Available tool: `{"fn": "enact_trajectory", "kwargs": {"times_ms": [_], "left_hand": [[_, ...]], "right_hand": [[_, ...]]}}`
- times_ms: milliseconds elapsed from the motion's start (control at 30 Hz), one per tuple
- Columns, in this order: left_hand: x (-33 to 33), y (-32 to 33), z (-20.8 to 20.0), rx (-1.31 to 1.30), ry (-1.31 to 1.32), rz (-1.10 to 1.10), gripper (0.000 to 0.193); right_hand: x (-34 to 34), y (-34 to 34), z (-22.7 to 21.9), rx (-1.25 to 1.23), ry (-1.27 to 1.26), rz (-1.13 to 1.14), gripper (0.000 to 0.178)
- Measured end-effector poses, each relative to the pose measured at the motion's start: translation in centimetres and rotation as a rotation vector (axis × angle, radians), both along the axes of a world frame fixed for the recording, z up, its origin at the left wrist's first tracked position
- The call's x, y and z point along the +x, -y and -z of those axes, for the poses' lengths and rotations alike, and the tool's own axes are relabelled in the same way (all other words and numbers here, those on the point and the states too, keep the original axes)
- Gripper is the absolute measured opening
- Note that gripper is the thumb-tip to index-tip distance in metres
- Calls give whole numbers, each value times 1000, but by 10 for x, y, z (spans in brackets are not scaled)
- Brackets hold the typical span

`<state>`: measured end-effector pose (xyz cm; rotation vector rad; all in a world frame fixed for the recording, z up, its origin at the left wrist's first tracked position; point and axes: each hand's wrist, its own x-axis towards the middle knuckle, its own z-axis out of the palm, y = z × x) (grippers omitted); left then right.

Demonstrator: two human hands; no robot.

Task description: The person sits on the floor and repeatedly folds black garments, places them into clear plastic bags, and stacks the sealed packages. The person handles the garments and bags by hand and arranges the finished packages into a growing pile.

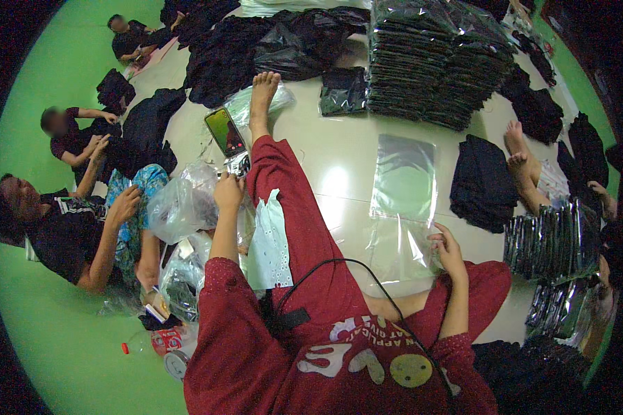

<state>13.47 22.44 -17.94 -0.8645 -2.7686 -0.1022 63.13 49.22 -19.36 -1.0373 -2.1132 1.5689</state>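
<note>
The clear plastic bag (403,200) lies flat on the floor (336,187), long axis running fore and aft, just left of the right hand (450,252) — the nearer one. That hand's fingers curl loosely at the film's edge; whether they pinch it cannot be told. The left hand (229,191) is well apart, near the phone (226,131) — its grip unclear.

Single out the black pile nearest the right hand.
The pile of folded black cloth, just ahead and right of the right hand. It looks matte, unlike the shiny plastic-wrapped black packets farther right.
</note>
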Motion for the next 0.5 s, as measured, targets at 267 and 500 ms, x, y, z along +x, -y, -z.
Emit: {"fn": "enact_trajectory", "kwargs": {"times_ms": [267, 500], "left_hand": [[-1, -12, 4, -12, -32, -90, 31], [7, -30, -1, 54, -31, -210, 33]], "right_hand": [[-3, 1, 3, -45, 124, -8, 47], [-6, 5, 3, 39, 139, -76, 47]]}}
